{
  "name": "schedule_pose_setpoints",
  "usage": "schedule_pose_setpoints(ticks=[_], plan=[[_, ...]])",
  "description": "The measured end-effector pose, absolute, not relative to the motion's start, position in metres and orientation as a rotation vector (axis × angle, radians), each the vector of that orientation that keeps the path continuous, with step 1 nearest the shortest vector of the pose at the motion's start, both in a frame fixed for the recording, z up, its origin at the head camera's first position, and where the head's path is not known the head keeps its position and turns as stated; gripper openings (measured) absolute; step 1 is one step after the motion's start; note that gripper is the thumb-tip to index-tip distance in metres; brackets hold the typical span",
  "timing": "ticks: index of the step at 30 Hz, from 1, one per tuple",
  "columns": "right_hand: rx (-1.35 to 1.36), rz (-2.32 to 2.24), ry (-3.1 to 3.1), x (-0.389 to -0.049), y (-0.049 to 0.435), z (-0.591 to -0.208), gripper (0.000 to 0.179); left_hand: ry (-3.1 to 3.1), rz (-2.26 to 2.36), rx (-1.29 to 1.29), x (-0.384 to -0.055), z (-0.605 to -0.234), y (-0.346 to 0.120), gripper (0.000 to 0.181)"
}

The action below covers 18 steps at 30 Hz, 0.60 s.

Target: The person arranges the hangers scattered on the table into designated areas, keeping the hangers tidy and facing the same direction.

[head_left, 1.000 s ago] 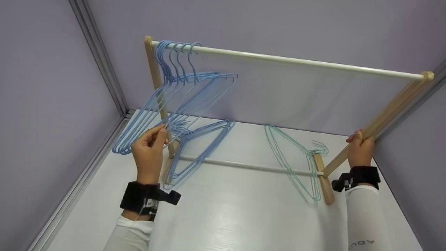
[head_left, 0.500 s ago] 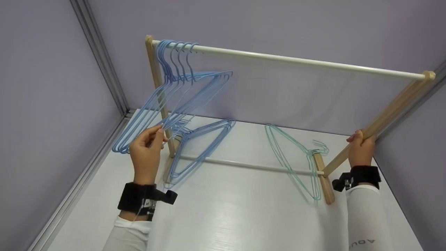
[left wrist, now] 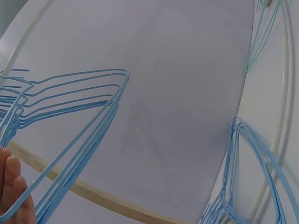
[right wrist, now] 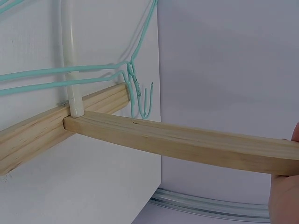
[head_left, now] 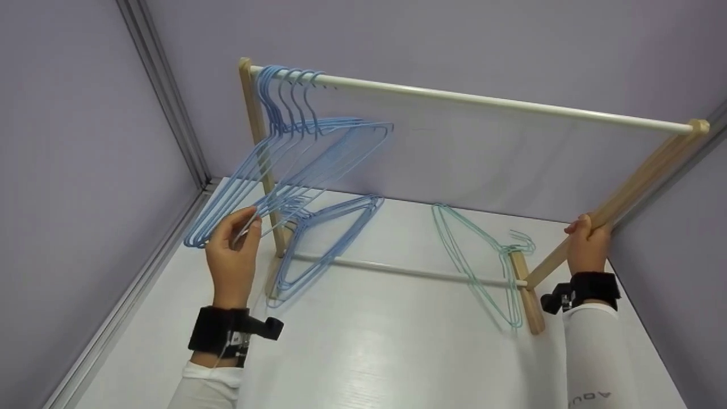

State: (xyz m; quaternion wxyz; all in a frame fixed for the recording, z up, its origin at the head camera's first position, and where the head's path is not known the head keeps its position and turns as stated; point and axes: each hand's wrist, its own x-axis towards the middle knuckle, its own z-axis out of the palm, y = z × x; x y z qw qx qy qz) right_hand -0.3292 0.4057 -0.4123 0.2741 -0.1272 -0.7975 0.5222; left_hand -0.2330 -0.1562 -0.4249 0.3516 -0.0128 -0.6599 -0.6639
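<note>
Several blue wire hangers (head_left: 326, 165) hang by their hooks at the left end of the white top rail (head_left: 454, 97) of a wooden clothes rack. At their lower wires is my left hand (head_left: 233, 255), its thumb and fingers parted around the front hanger's wire. In the left wrist view, the left fingers (left wrist: 14, 186) lie beside that wire; the thumb is out of sight. My right hand (head_left: 589, 244) grips the rack's right wooden post (head_left: 642, 182) partway up. The right wrist view shows this post (right wrist: 187, 147) with only the hand's edge visible.
More blue hangers (head_left: 332, 244) lean at the rack's lower left. Mint-green hangers (head_left: 471, 250) lean at its lower right, by the wooden foot (head_left: 528, 292). A lower white rail (head_left: 397, 268) joins the sides. Grey walls (head_left: 483, 34) stand close around the white surface (head_left: 363, 341).
My left hand has moved slightly left and down, and its thumb and fingers have parted. The front blue hanger's far corner has shifted right. My right hand stays on the post.
</note>
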Motion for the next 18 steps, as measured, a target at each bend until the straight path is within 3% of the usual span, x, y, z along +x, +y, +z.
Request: schedule_pose_setpoints(ticks=[18], plan=[[-0.271, 1.425, -2.079, -0.315, 0.390, -0.398, 0.010, -1.669, -1.933, 0.118, -0.231, -0.462, -0.145, 0.031]])
